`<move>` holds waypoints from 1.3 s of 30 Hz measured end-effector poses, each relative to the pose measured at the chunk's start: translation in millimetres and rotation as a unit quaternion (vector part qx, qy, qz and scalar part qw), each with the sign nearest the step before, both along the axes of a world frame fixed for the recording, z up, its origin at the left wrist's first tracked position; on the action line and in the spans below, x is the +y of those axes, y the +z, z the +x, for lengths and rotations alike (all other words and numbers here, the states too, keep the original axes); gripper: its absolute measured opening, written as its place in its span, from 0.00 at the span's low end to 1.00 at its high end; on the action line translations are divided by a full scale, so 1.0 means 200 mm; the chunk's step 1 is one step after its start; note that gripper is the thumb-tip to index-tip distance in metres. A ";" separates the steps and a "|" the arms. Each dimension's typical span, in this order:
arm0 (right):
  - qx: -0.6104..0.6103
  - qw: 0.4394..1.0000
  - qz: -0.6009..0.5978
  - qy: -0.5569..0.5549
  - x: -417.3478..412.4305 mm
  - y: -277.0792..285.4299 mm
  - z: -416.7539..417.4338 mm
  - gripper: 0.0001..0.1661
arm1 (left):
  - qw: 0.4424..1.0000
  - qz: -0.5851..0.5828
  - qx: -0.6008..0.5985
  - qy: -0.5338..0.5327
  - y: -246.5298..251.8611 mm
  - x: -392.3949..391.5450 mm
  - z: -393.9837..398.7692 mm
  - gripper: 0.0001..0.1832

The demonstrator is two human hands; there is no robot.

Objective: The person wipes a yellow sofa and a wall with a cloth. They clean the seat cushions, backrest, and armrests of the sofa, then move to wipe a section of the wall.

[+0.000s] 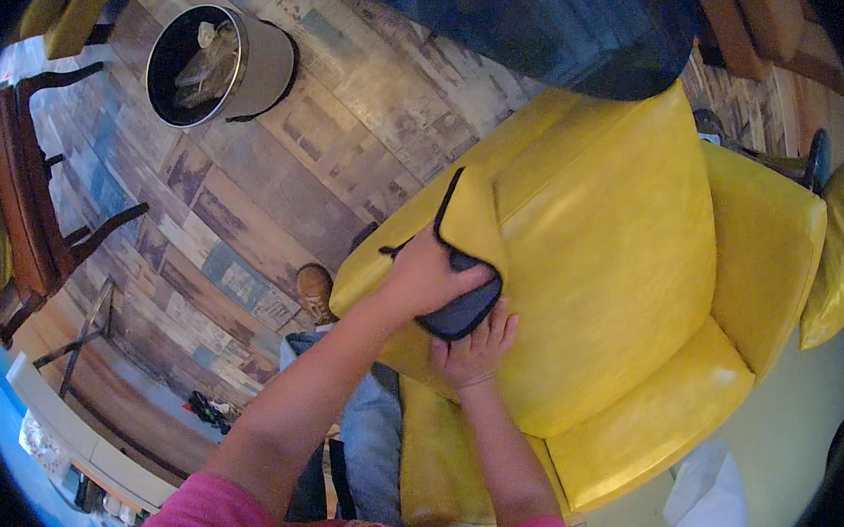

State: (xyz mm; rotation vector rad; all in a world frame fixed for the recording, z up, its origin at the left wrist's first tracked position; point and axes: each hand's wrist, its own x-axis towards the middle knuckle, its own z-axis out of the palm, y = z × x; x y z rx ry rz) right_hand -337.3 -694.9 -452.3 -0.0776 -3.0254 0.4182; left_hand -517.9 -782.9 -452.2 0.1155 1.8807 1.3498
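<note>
A dark padded piece with black edging, perhaps a cloth or a slipper sole, lies at the front edge of a yellow sofa. My left hand grips it from above, thumb across its dark face. Below and to the right, my right hand rests with fingers spread at its lower edge, against the yellow upholstery. A yellow flap with a black edge stands up beside my left hand. What lies beneath the fingers is hidden.
A round waste bin with crumpled rubbish stands on the wood-patterned floor. A brown chair is at the far left. A dark rounded surface overhangs the sofa's far end. A brown shoe shows beside the sofa.
</note>
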 end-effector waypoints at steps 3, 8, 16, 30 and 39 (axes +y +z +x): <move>-0.007 1.000 -0.001 0.019 0.01 0.00 -0.03 0.28 | 0.997 -0.037 0.058 -0.036 -0.05 0.29 -0.18 0.43; -0.060 0.997 -0.053 -0.004 0.01 0.20 -0.11 0.25 | 0.986 -0.024 0.160 -0.028 0.11 0.54 -0.36 0.45; -0.076 0.983 -0.160 -0.045 0.01 0.32 -0.16 0.29 | 0.994 -0.082 0.068 -0.021 0.14 0.17 -0.08 0.43; -0.297 0.756 -0.047 -0.581 -0.29 0.47 -0.39 0.53 | 0.937 -0.052 0.235 -0.252 0.12 0.04 -0.03 0.35; -0.347 0.725 -0.107 -0.585 -0.29 0.45 -0.39 0.54 | 0.906 -0.082 0.128 -0.395 0.38 0.03 -0.16 0.40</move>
